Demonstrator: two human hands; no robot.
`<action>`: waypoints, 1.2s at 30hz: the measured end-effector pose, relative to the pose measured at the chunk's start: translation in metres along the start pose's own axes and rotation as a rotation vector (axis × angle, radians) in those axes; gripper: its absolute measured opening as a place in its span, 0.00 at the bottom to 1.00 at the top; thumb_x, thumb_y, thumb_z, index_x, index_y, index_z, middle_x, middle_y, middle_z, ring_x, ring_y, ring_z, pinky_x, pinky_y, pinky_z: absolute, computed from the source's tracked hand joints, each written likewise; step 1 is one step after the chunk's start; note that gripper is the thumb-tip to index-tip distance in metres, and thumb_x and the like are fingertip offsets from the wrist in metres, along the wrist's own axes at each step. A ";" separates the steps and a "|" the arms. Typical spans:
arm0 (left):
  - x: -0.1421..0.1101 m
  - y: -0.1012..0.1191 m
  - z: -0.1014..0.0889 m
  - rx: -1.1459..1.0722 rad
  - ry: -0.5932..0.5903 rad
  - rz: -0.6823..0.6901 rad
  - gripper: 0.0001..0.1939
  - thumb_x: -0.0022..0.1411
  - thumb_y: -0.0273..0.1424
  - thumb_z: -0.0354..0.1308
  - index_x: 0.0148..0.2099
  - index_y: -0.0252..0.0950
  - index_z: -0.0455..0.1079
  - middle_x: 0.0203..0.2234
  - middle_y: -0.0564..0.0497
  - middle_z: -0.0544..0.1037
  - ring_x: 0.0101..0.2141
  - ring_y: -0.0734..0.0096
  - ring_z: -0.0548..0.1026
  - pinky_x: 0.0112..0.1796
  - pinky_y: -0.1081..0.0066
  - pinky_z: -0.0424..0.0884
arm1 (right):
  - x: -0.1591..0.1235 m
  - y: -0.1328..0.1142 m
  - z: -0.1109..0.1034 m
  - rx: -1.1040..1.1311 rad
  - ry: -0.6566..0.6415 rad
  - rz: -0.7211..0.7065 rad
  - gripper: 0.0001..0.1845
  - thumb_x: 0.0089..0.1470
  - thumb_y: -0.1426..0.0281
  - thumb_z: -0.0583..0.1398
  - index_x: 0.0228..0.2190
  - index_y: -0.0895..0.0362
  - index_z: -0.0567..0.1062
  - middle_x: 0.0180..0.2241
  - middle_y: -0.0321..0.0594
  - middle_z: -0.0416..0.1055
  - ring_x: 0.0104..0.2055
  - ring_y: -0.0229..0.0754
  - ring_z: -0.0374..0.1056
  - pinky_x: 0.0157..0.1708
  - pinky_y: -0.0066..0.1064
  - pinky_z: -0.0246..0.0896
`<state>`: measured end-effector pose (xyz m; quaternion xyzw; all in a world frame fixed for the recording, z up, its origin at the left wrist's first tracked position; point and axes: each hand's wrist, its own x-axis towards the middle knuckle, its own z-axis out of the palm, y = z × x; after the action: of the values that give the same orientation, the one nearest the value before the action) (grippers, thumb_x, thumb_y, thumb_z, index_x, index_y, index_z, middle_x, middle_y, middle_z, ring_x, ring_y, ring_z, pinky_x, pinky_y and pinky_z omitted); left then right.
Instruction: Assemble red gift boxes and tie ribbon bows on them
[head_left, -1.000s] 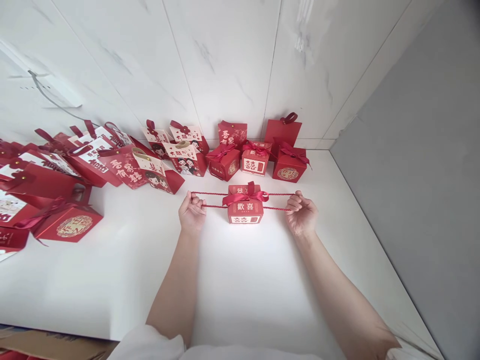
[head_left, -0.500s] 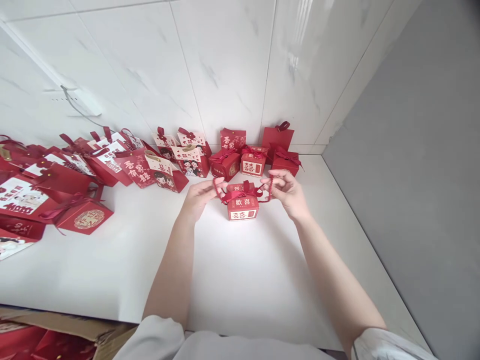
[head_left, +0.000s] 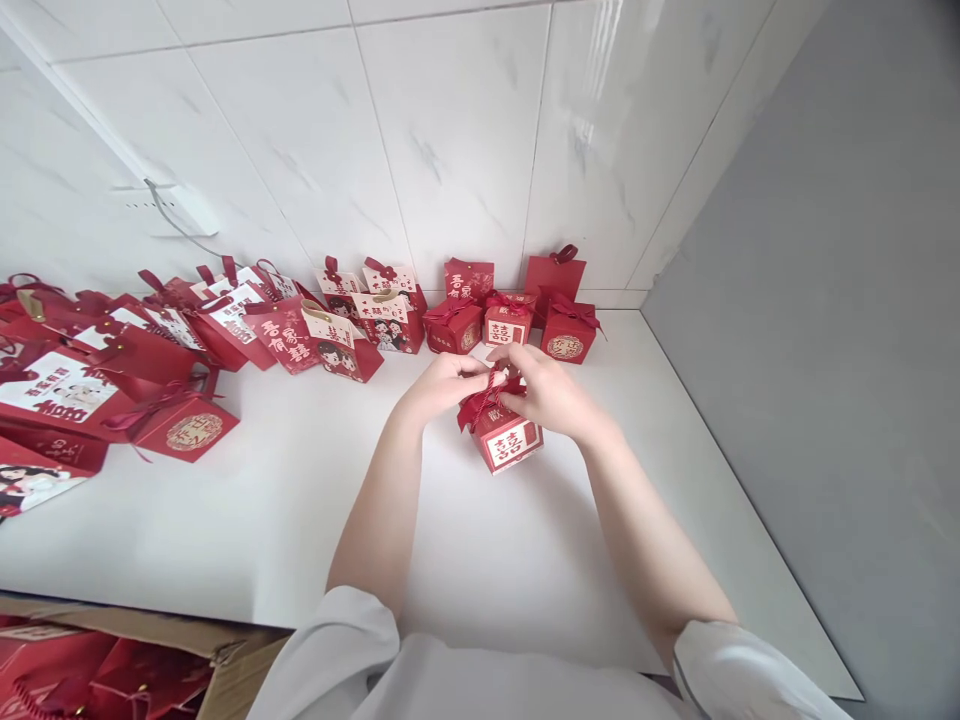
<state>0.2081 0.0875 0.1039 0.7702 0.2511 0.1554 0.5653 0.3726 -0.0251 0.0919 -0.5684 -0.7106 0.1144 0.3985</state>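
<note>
A small red gift box (head_left: pixel 513 446) with a white double-happiness label is in front of me, turned and tilted, seemingly a little off the table. Its red ribbon bow (head_left: pixel 474 408) lies over the top. Twisted red cord handles (head_left: pixel 491 388) rise from the box and come together above it. My left hand (head_left: pixel 442 386) pinches the cords from the left. My right hand (head_left: pixel 551 392) closes round them from the right, its fingers over the box's top. Parts of the cords and the lid are hidden behind the fingers.
Several finished red boxes, such as a ribboned one (head_left: pixel 570 334), stand along the tiled wall (head_left: pixel 457 130). More red boxes (head_left: pixel 180 430) crowd the left of the white table (head_left: pixel 315 520). At lower left is an open cardboard carton (head_left: pixel 247 670) holding red boxes. A grey panel (head_left: pixel 825 380) borders the right.
My hands have come together from both sides, bringing the stretched cords up over the box. The box has turned and tilted. The view has shifted slightly left.
</note>
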 end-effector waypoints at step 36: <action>0.039 0.029 -0.086 0.621 0.141 0.275 0.04 0.47 0.24 0.67 0.28 0.38 0.79 0.46 0.47 0.75 0.50 0.55 0.69 0.56 0.63 0.61 | -0.037 0.003 -0.072 -0.066 0.155 0.173 0.10 0.63 0.66 0.57 0.45 0.52 0.74 0.44 0.39 0.76 0.46 0.46 0.73 0.41 0.37 0.68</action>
<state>0.2015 0.1705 0.1570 0.9195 0.2187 0.1991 0.2588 0.4263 -0.0788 0.1214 -0.6476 -0.6293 0.0806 0.4220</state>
